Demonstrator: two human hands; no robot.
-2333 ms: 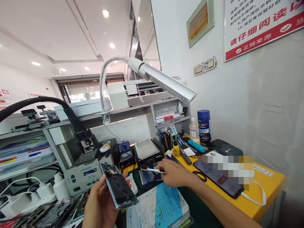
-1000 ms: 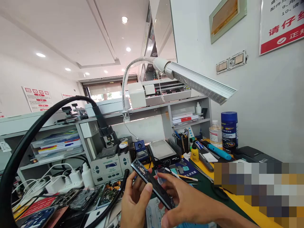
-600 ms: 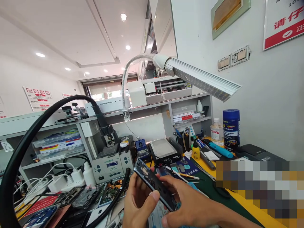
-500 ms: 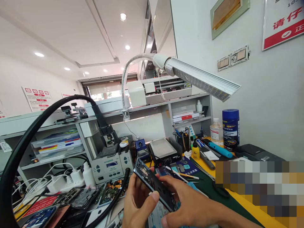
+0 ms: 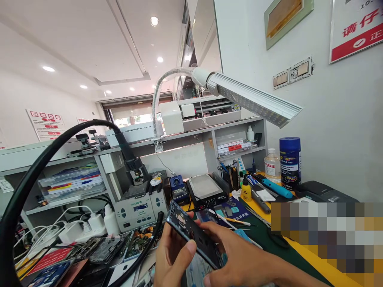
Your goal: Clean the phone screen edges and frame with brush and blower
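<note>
A dark phone with a bluish metal edge is tilted between my two hands above the bench. Its upper end shows several pale openings or parts near the camera area. My left hand grips the left long side, thumb on the near edge and fingers underneath. With thumb and fingers, my right hand holds the lower right end. Fingertips behind the phone are partly hidden. Below it lies a light blue, printed surface, mostly covered by my hands.
A black hose arcs along the left, near a grey rework station and several phone boards. Behind the phone stands a flat heating plate. Tweezers and a yellow bottle lie or stand right; a lamp hangs overhead.
The phone has tipped slightly, and its upper end sits a little lower and further left. Both hands keep their hold on it.
</note>
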